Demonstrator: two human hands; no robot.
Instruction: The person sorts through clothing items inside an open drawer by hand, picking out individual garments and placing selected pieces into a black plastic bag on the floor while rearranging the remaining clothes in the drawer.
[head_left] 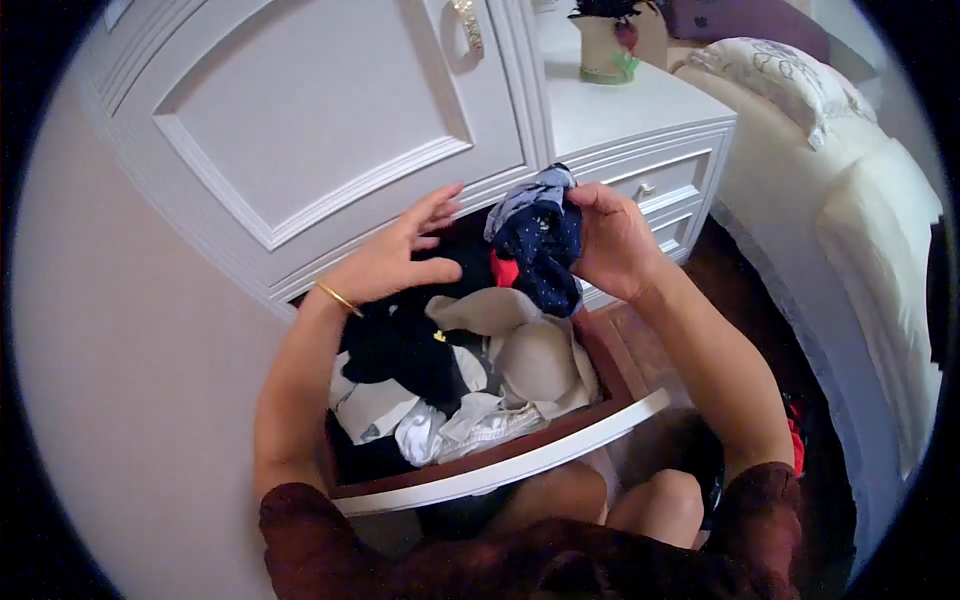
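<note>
My right hand (615, 240) grips a bunched dark blue dotted cloth (545, 240) with a grey-blue part, held over the back right of an open drawer (520, 460). My left hand (405, 250), a gold bangle at its wrist, is spread with fingers apart above black clothes (400, 345) at the drawer's back left; nothing is in it. Beige padded cups (535, 365) lie at the right in the drawer. White and cream cloths (420, 430) fill its front. A small red piece (503, 268) shows beside the blue cloth.
A white cabinet door (320, 110) stands behind the drawer. To its right is a white nightstand (640, 110) bearing a pot (608, 50) with a flower on it. A bed (870, 220) with a patterned pillow (780, 80) runs along the right. My knees are below the drawer front.
</note>
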